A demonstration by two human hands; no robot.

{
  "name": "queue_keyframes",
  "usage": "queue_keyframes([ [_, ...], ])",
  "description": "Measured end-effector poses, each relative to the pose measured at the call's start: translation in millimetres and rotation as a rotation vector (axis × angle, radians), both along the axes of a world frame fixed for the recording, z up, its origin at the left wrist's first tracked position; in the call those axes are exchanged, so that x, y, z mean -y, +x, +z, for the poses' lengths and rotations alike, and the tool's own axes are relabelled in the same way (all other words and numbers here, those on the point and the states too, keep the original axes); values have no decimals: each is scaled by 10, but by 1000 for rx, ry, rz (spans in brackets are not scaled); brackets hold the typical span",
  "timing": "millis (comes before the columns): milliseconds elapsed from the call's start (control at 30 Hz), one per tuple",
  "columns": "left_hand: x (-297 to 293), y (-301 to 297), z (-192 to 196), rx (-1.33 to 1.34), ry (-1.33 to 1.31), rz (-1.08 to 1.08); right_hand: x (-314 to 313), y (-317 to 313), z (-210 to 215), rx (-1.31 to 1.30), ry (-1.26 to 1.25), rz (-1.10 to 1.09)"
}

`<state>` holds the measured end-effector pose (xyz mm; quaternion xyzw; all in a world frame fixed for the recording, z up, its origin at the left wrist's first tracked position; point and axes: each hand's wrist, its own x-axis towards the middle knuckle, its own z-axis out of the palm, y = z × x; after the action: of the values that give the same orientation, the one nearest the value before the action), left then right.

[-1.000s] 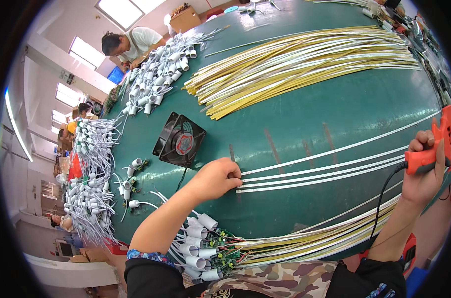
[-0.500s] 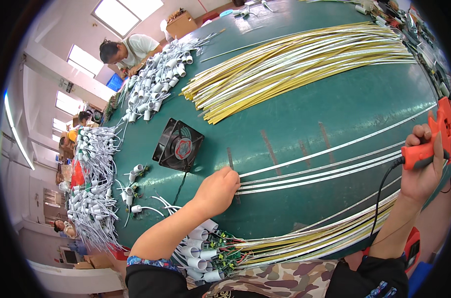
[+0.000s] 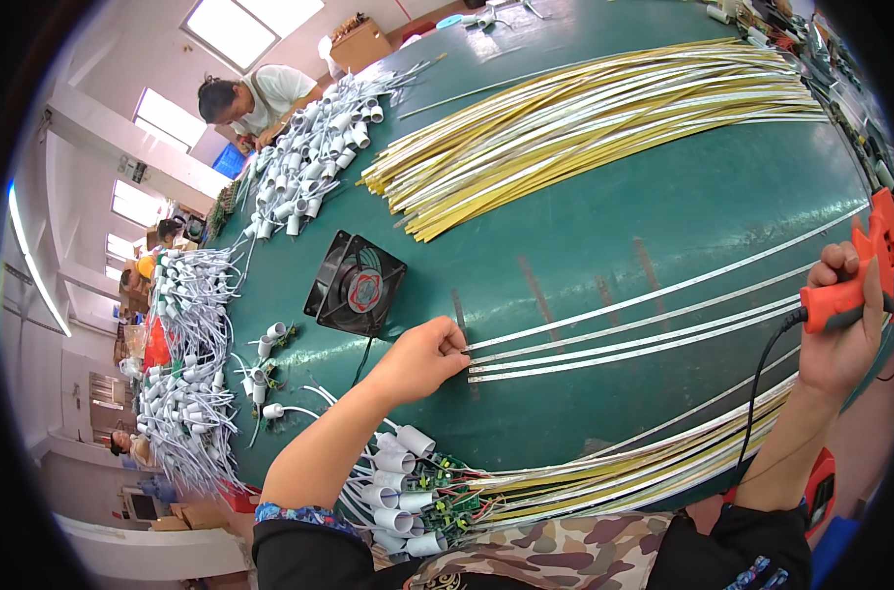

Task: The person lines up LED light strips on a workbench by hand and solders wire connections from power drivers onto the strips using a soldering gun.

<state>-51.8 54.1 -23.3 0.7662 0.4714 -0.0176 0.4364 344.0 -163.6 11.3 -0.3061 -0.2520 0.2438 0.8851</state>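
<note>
- Left hand [image 3: 419, 358] pinched shut on the near-left ends of the white strips [image 3: 644, 320], fingertips [image 3: 457, 346] pressing those ends to the green table [image 3: 663, 206].
- Right hand [image 3: 840, 339] wrapped tight round the orange handle of a corded tool [image 3: 855, 285] at the right edge, black cord trailing down towards the near side.
- Hands well apart, one at each end of the strips.
- Strips laid side by side across the middle of the table, running from the left hand up towards the far right.
- Probably thin, light and springy: likely to flex, whip or slide on the smooth table if lifted by one end alone.
- Best gripped flat at the very end, as now, or supported along the length; sharp bends looking risky for the surface.
- Elsewhere: yellow strip pile [image 3: 585, 118] far, black fan [image 3: 356, 287] just left, capped bundle [image 3: 417, 482] at the near edge.
</note>
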Motion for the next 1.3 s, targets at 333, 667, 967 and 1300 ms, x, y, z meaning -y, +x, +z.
queue_keyframes([
  [333, -144, 82, 122, -230, 112, -144, -46, -20, -2, -2, 3, 15],
  [667, -1063, 457, -219, -309, 1090, -124, -50, -92, -4, -51, 5, 0],
  [967, -1074, 507, -62, -448, 1196, -256, -71, -105, 45, -38, -18, -28],
  [1300, -1104, 513, -250, -438, 1126, -218, -85, -118, 44, -76, -19, -28],
])
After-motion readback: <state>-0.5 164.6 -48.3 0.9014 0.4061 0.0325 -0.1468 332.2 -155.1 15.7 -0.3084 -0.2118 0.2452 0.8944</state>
